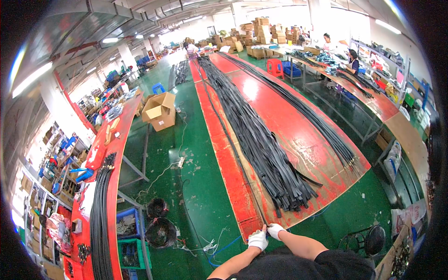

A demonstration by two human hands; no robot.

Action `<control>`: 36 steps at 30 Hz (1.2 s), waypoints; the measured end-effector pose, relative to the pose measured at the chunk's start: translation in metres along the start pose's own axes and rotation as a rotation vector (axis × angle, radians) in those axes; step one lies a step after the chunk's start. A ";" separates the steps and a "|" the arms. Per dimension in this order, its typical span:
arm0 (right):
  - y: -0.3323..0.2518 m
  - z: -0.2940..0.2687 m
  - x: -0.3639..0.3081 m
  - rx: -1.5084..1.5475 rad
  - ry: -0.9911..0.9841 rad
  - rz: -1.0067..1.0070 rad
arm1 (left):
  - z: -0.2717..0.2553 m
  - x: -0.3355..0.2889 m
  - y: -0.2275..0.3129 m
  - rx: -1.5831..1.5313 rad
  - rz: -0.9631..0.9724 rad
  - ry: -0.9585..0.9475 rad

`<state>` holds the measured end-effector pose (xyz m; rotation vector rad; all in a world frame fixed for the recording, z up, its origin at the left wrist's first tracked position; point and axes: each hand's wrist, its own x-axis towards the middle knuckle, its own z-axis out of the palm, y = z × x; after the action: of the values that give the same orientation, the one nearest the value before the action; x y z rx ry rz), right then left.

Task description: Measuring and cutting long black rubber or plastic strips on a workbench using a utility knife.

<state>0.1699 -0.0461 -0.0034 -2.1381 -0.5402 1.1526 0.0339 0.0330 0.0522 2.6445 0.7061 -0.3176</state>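
Note:
At the near edge of the long red table (224, 175), my left hand (258, 240) and my right hand (276, 231), both in white gloves with bare fingertips, are close together. Their fingers are closed on the near end of a thin black cord (252, 196), which stretches away along the table's left side. Exactly how each finger grips it is too small to make out. Right of this cord lies a thick bundle of long, flat black strips (261, 144), its loose ends fanned out toward me. A narrower bundle of black cords (322, 133) lies along the table's right side.
To the left, a red bench (112, 186) bears more black cords (101, 219). A cardboard box (160, 112), dark round bins (161, 232) and loose wires stand or lie on the green floor (186, 163). A stool (374, 240) is at my right. People work at far tables.

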 end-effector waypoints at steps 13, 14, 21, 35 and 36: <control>0.009 0.020 -0.002 0.251 0.038 0.160 | 0.004 0.003 0.002 0.024 -0.078 -0.046; 0.007 0.017 -0.004 0.239 0.028 0.161 | 0.005 0.004 0.003 0.016 -0.078 -0.033; 0.005 -0.003 -0.013 -0.236 0.058 0.019 | 0.000 -0.002 0.013 0.003 -0.053 -0.016; 0.026 -0.015 -0.008 -0.149 0.059 -0.049 | -0.001 0.000 0.035 -0.045 -0.074 -0.019; 0.023 -0.015 -0.007 -0.128 0.045 -0.047 | 0.000 -0.001 0.034 -0.047 -0.077 -0.012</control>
<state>0.1798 -0.0723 -0.0093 -2.2422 -0.6561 1.0667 0.0507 0.0053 0.0627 2.5738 0.8028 -0.3343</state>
